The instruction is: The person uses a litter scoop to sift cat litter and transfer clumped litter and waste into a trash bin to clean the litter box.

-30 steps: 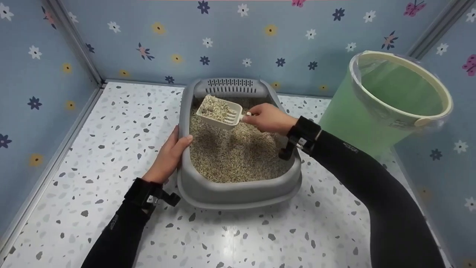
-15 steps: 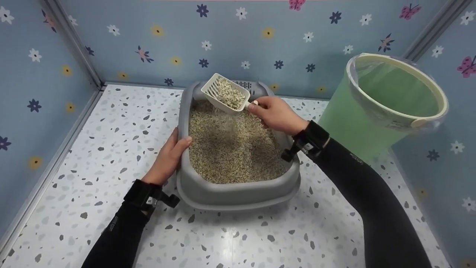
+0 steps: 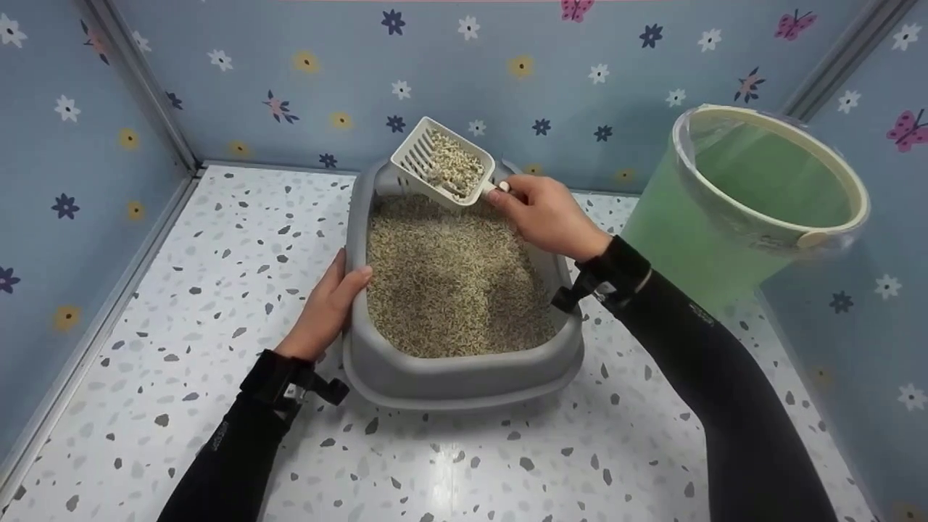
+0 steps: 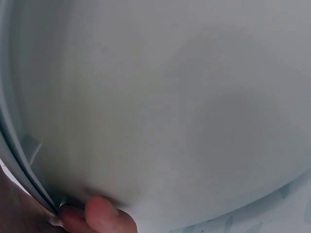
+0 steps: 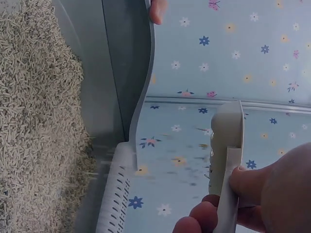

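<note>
A cream slotted litter scoop point(image 3: 416, 155), heaped with pale pellets point(image 3: 455, 167), hangs over the back of the grey litter box point(image 3: 464, 386). My right hand point(image 3: 549, 217) pinches its handle between thumb and fingers. In the right wrist view the scoop point(image 5: 228, 124) appears side-on, with blurred pellets falling from it toward the litter. At the box's left side, my left hand point(image 3: 326, 310) grips the rim, thumb on top. Fingertips point(image 4: 111, 216) curl below the rim in the left wrist view, close against the box's outer wall point(image 4: 160, 121). Pellet litter point(image 3: 457, 297) covers the box floor.
A green bin point(image 3: 696, 225) with a cream rim and clear liner stands on the right, near my right forearm. Blue flower-patterned panels point(image 3: 449, 43) rise behind and at both sides. Speckled white flooring point(image 3: 210, 290) surrounds the box.
My right hand has raised the scoop toward the back wall and tilted it. Its load has shrunk as fine pellets sifted down into the box. My left hand has stayed on the rim.
</note>
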`<state>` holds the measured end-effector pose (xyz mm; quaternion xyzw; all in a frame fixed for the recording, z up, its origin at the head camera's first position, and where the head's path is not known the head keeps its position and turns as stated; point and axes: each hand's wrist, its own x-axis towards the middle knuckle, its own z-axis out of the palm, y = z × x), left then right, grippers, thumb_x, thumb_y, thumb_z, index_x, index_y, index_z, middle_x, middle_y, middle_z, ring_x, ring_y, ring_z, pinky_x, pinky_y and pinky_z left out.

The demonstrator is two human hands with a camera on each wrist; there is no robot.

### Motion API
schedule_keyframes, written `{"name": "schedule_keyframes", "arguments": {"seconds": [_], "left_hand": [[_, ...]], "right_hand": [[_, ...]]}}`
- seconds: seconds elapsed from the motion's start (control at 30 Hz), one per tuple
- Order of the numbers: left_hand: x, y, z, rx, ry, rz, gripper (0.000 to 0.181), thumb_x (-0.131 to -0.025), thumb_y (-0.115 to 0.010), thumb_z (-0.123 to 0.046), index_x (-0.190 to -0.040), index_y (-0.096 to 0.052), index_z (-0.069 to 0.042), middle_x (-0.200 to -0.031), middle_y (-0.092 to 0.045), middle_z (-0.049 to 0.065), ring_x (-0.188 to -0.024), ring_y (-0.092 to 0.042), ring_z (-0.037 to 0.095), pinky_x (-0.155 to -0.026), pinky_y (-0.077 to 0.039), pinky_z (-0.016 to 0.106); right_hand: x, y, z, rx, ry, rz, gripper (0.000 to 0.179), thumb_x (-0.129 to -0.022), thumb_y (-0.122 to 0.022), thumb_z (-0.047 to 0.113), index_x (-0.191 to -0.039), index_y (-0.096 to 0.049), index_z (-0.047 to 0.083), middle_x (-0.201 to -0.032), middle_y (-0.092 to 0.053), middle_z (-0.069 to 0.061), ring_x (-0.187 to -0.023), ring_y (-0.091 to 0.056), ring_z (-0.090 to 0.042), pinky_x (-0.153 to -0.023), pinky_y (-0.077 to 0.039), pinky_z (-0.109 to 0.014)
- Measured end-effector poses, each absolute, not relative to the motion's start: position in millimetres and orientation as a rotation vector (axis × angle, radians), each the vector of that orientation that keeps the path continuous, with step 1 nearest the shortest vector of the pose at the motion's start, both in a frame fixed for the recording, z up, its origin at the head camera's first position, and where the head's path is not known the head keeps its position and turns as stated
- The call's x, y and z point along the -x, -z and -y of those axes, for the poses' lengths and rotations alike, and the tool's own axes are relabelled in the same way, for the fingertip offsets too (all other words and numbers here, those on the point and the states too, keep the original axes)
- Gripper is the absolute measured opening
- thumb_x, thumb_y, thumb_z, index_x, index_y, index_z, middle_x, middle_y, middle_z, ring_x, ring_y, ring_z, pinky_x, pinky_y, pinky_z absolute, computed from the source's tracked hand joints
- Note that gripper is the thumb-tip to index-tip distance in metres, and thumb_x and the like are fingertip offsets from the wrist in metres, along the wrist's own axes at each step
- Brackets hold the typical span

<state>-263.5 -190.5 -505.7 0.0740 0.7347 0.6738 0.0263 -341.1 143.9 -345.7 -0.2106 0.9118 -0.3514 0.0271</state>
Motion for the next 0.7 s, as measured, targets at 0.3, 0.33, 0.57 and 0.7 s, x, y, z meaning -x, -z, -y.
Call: {"name": "schedule_keyframes", "arguments": {"seconds": [0.3,0.33,0.57,0.7], "left_hand": [[264.0,504.6,189.7,-0.232,-2.09,-2.279,0.086,-0.114,-0.052,-0.045,-0.18,-0.008,-0.014,-0.186,-0.012,0.009,-0.169,-0.013,0.019,-0.137,-0.011,0.039],[263.9,504.5,189.7,-0.232,-2.091,-2.28,0.086,-0.114,-0.053,-0.045,-0.18,-0.008,-0.014,-0.186,-0.012,0.009,-0.169,-0.013,0.019,-0.137,-0.011,0.039],[263.9,505.3,190.3,-0.216,-2.089,-2.298,0.085,-0.114,-0.054,-0.047,-0.181,-0.012,-0.016,-0.185,-0.017,0.009,-0.168,-0.018,0.022,-0.137,-0.012,0.042],[263.2,504.8,190.3,-0.21,-2.079,-2.316,0.085,-0.114,-0.054,-0.046,-0.18,-0.012,-0.014,-0.185,-0.017,0.01,-0.168,-0.017,0.023,-0.137,-0.012,0.042]], "right_hand": [[339.5,340.0,-147.0,0.692,1.138,-2.861,0.029,-0.114,-0.066,0.04,-0.099,-0.071,0.015,-0.076,-0.049,0.004,-0.061,-0.044,-0.012,-0.054,-0.039,-0.029],[339.6,339.8,-147.3,0.702,1.143,-2.87,0.028,-0.114,-0.066,0.04,-0.102,-0.073,0.015,-0.076,-0.05,0.003,-0.062,-0.044,-0.012,-0.055,-0.04,-0.029],[340.0,340.2,-148.3,0.796,1.219,-2.907,0.029,-0.114,-0.066,0.036,-0.127,-0.079,0.013,-0.088,-0.06,0.0,-0.071,-0.053,-0.014,-0.065,-0.048,-0.03],[340.1,341.8,-148.2,0.815,1.288,-2.9,0.027,-0.114,-0.066,0.036,-0.124,-0.078,0.014,-0.086,-0.063,-0.001,-0.069,-0.056,-0.014,-0.063,-0.049,-0.029]]}}
